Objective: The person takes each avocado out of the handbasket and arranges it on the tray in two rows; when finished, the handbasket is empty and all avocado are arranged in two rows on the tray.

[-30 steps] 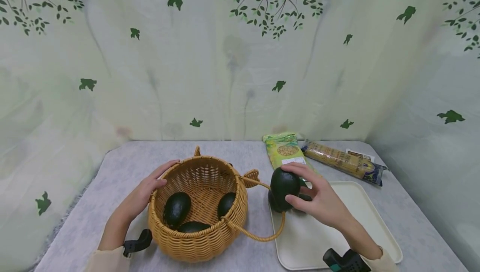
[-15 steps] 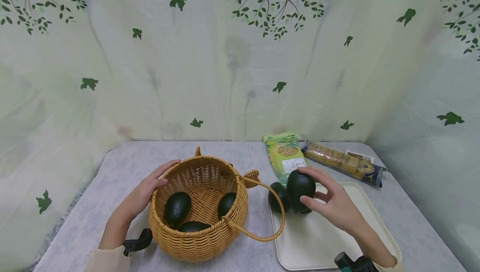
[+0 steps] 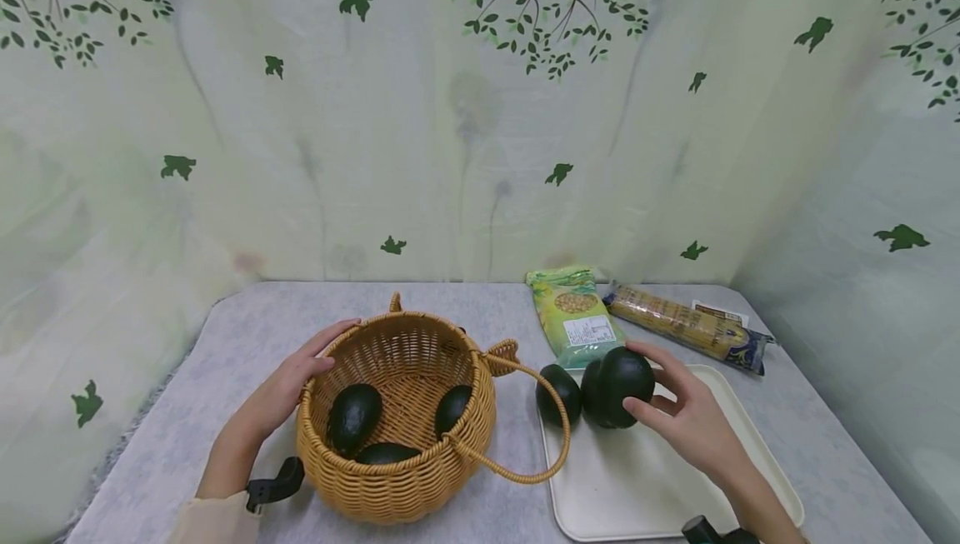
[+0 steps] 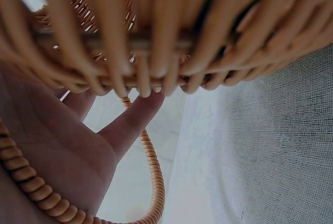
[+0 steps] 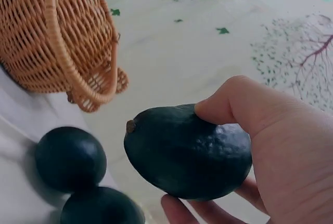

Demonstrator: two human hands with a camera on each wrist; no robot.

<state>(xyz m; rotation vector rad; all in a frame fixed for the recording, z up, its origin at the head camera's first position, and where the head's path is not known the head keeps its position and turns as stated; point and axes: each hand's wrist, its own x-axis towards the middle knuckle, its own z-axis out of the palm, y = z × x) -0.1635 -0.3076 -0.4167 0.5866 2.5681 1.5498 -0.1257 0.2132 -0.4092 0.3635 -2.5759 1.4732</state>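
My left hand (image 3: 288, 390) grips the left rim of a round wicker basket (image 3: 397, 494), thumb over the edge. In the left wrist view, an extended finger (image 4: 132, 125) touches the weave. Three dark green avocados lie in the basket, one of them at the left (image 3: 356, 419). My right hand (image 3: 686, 415) holds another avocado (image 5: 187, 151) between thumb and fingers above the white tray (image 3: 622, 494). Beside it, two more avocados sit at the tray's back left, the nearer to the basket in plain sight (image 3: 557, 395), the other partly hidden behind the held one.
The basket's looped handle (image 3: 564, 444) leans right, over the tray's left edge. Behind the tray lie a green and yellow packet (image 3: 573, 315) and a long clear-wrapped package (image 3: 682, 319). A leaf-printed curtain (image 3: 480, 111) surrounds the table.
My right hand has moved right with the avocado, away from the basket and over the tray, uncovering the avocado at the tray's left. My left hand and the basket stay in place.
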